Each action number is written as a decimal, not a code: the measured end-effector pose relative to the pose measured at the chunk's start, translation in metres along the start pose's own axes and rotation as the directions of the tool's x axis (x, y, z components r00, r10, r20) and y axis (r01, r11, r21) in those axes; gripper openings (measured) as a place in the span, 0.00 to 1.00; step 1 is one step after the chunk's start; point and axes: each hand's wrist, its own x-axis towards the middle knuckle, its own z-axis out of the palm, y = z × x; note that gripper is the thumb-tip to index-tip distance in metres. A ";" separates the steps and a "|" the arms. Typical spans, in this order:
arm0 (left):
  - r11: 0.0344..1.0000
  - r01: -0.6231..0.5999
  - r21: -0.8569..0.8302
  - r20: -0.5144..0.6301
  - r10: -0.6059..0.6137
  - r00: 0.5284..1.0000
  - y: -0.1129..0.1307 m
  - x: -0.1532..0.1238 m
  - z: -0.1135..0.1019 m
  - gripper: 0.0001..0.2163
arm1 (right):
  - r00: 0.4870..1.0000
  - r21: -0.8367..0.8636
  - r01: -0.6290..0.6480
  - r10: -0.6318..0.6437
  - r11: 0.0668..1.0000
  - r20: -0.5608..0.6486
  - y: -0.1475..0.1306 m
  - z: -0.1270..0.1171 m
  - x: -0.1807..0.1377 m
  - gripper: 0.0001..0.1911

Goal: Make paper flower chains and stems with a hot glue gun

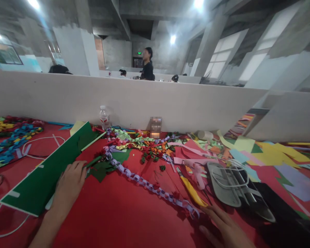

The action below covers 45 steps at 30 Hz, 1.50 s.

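Note:
My left hand (68, 182) lies on the edge of a long green paper sheet (43, 175), its fingers curled down over the sheet and touching a thin green strip (94, 161). My right hand (226, 229) rests low at the right with fingers stretched out flat on the red table cover (113, 213), just past the end of a purple paper chain (150, 184). A yellow-handled utility knife (192, 191) lies just above that hand.
Paper chains and red paper flowers (134, 143) pile up in the middle, and blue and yellow chains (7, 137) at left. A water bottle (104, 118) stands by the white partition (144, 100). A grey fan-like device (232, 182) and coloured paper scraps (274, 155) lie at right. A person stands beyond the wall.

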 end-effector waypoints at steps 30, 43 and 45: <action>0.834 -0.485 -0.265 0.144 0.531 0.835 0.045 0.053 0.064 0.09 | 0.977 0.108 -0.136 0.152 0.985 -0.147 0.018 -0.018 0.148 0.24; 0.851 -0.489 -0.189 0.126 0.515 0.848 0.045 0.040 0.062 0.10 | 0.971 0.397 -0.174 0.225 0.901 -0.085 -0.058 -0.072 0.142 0.29; 0.867 -0.473 -0.154 0.123 0.492 0.862 0.045 0.039 0.059 0.08 | 0.973 0.387 -0.161 0.213 0.908 -0.095 -0.065 -0.071 0.147 0.30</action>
